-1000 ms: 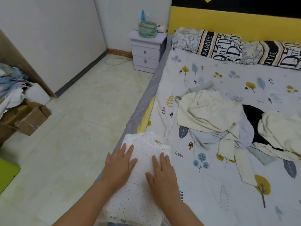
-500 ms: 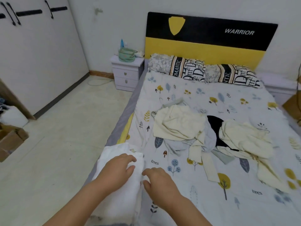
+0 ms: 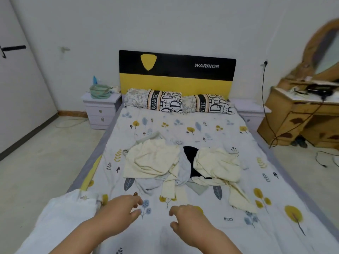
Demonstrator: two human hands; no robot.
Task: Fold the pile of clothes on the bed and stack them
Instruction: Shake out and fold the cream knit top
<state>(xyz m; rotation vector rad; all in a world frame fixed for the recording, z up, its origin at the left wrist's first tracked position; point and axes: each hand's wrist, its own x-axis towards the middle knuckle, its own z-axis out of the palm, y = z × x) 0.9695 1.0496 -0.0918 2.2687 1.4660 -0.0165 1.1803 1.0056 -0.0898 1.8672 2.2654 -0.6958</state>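
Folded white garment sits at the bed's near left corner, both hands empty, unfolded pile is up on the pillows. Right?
One thing is off: the unfolded pile lies mid-bed, well short of the pillows, as the head view shows. The rest holds: the folded white garment sits at the bed's near left corner, and the left hand and right hand are empty.

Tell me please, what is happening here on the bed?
A person is folding clothes. One white folded piece lies at the bed's near left edge. Both hands, left hand and right hand, are empty and reach toward the unfolded pile in the middle of the bed.
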